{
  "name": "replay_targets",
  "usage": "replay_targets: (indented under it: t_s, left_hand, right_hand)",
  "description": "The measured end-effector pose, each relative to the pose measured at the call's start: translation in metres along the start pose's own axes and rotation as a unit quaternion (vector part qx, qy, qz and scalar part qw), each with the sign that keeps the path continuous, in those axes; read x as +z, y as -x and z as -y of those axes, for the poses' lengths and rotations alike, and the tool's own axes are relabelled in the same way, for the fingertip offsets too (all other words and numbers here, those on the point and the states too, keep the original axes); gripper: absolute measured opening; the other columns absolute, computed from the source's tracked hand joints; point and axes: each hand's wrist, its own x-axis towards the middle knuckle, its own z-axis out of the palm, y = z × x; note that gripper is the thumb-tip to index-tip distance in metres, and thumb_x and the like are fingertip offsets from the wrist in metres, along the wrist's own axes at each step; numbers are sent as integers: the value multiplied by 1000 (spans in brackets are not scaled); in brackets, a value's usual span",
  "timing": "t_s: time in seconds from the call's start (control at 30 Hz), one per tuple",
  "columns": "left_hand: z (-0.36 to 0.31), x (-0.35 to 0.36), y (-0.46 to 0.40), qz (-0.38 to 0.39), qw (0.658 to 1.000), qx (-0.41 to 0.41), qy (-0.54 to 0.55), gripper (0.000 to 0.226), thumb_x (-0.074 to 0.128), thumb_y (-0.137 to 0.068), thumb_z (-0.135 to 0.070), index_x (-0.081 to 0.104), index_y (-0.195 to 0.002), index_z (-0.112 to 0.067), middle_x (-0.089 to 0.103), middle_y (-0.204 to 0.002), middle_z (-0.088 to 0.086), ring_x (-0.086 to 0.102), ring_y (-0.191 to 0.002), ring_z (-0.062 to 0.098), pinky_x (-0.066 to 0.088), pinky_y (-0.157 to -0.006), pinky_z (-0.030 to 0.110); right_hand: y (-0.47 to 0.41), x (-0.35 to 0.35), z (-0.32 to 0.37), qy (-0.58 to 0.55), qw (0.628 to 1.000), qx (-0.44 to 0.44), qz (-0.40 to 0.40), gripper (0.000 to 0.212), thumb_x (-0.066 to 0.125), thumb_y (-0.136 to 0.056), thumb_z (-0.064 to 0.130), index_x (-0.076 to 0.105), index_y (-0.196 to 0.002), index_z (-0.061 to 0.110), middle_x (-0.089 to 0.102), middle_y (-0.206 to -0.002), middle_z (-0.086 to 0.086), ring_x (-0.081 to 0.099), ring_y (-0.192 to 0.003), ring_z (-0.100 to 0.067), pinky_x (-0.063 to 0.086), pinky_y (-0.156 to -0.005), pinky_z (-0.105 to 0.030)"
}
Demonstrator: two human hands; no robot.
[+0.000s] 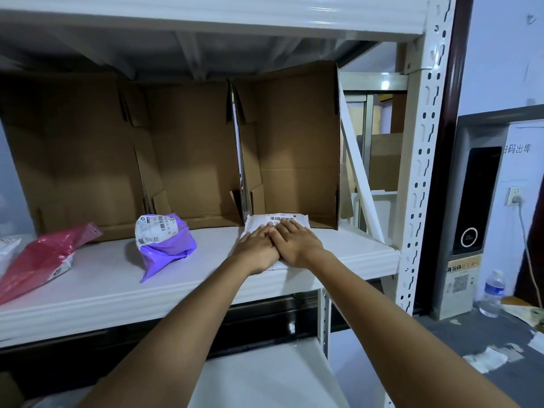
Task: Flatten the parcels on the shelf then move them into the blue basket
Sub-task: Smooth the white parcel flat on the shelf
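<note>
A white parcel point(259, 221) with a barcode label lies flat on the white shelf point(206, 278), towards its right end. My left hand point(258, 251) and my right hand point(295, 244) rest side by side on top of it, palms down, fingers stretched flat and touching each other. A purple parcel point(167, 245) with a white label stands bunched up in the middle of the shelf. A red parcel point(44, 257) lies at the left. A bit of another white parcel point(7, 245) shows at the far left edge. No blue basket is in view.
Two open cardboard boxes point(191, 160) lie on their sides at the back of the shelf. The rack's perforated upright point(424, 160) stands to the right. A water bottle point(492, 293) stands on the floor by a wall-side unit point(471, 201).
</note>
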Motion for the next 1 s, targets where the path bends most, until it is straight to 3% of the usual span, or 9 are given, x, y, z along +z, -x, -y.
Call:
replay_targets:
  t_s: [0.23,0.47,0.8,1.0]
  left_hand:
    - [0,-1,-3,24,1000,-8,8,64,19,-94,-41,3,-152,-21,-2,-162,-1,-1,-150,13,5,-123,39]
    - [-2,-2,-2,34,999,-12,20,81,10,-75,-51,5,-152,-27,0,-162,-2,2,-150,11,8,-122,41]
    - [-2,-3,-6,53,998,7,-31,90,5,-66,-49,6,-152,-19,4,-162,5,3,-150,14,10,-122,38]
    - [-2,-3,-6,47,999,2,1,89,9,-66,-53,15,-151,-25,21,-160,2,17,-148,15,18,-120,38]
  right_hand:
    - [-4,2,-1,1,1000,4,31,64,11,-97,47,16,-154,19,8,-164,-6,1,-152,-23,10,-122,-48]
    - [-6,3,-1,3,999,8,47,71,6,-91,50,15,-154,19,8,-164,-8,2,-152,-24,10,-122,-47]
    - [4,-7,3,63,994,-29,82,58,21,-100,41,8,-154,22,8,-163,-12,2,-152,-29,13,-121,-49]
    - [7,-11,5,70,993,-28,93,58,19,-101,41,7,-154,22,8,-163,-12,3,-152,-28,13,-121,-50]
